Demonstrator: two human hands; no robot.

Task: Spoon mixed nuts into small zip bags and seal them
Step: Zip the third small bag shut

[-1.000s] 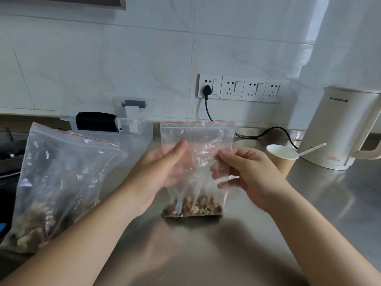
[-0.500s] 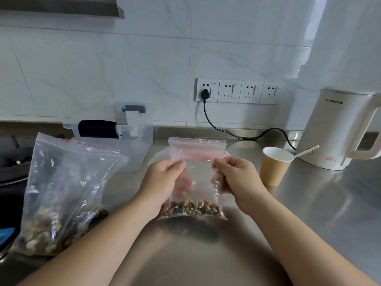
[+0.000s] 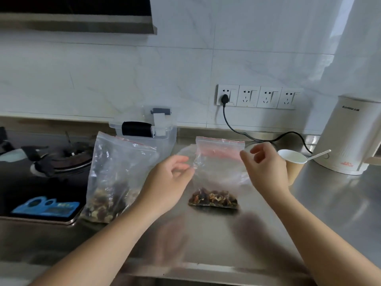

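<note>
Head view: small zip bag (image 3: 216, 172) stands upright on the steel counter (image 3: 309, 213), about mid-counter and well back from the front edge, with a low layer of nuts (image 3: 213, 198) at its bottom. Half a second ago both hands pinched the bag below its red zip strip; now both have let go. Left hand (image 3: 168, 182) sits just beside the bag's left side, fingers loosely spread, holding nothing; whether a fingertip touches the plastic is unclear from blur. Right hand (image 3: 266, 166) is up by the bag's top right corner, fingers relaxed and apart, also empty.

Zip strip looks flat across the top, so the seal is likely done, though the closure can't be confirmed.

Big nut bag (image 3: 115, 174) stands to the left near the stove (image 3: 51, 162). Paper cup (image 3: 292, 166) with a white spoon (image 3: 318, 155) is right of the hands, next to the kettle (image 3: 350, 137).

Judgement: this bag is finished and released; next probably a fresh bag and the spoon.
</note>
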